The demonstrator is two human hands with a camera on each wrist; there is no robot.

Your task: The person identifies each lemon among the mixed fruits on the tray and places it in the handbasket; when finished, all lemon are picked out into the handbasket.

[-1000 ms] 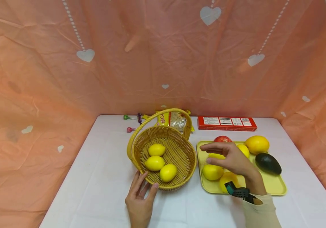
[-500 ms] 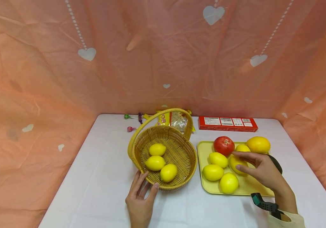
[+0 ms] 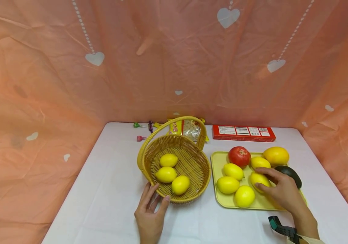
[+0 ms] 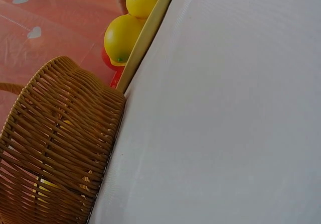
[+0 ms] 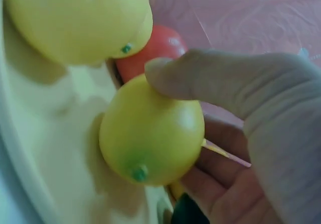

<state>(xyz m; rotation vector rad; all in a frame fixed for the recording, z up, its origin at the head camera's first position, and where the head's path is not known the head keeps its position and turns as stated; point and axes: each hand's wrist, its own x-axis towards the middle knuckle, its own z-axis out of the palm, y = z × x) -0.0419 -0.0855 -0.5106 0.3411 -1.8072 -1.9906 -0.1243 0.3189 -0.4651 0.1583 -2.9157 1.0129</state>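
Observation:
My right hand (image 3: pixel 283 188) has thumb and fingers on opposite sides of a yellow lemon (image 3: pixel 260 181) over the tray. In the right wrist view, the thumb presses on this lemon (image 5: pixel 150 133) while the fingers curve behind it. My left hand (image 3: pixel 150 217) touches the near-left rim of a woven basket (image 3: pixel 202 189) with spread, fairly straight fingers. Three lemons (image 3: pixel 166 175) lie inside the basket, whose arched handle leans to the back left. Only the basket's outer wall (image 4: pixel 55 148) shows in the left wrist view; the left hand is out of that frame.
The yellow tray (image 3: pixel 222 200) also carries several lemons (image 3: pixel 227 185), a red pomegranate (image 3: pixel 239 156), a larger orange-yellow fruit (image 3: pixel 276 156) and a dark avocado (image 3: pixel 289 174). Behind stand a red box (image 3: pixel 243 133), a snack bag (image 3: pixel 189 130) and lollipops (image 3: pixel 140 138). A pink curtain (image 3: pixel 174 67) encloses the table.
My right hand has moved right and down from above the tray's left part and taken hold of a lemon, which has shifted slightly right. The left hand stays at the basket.

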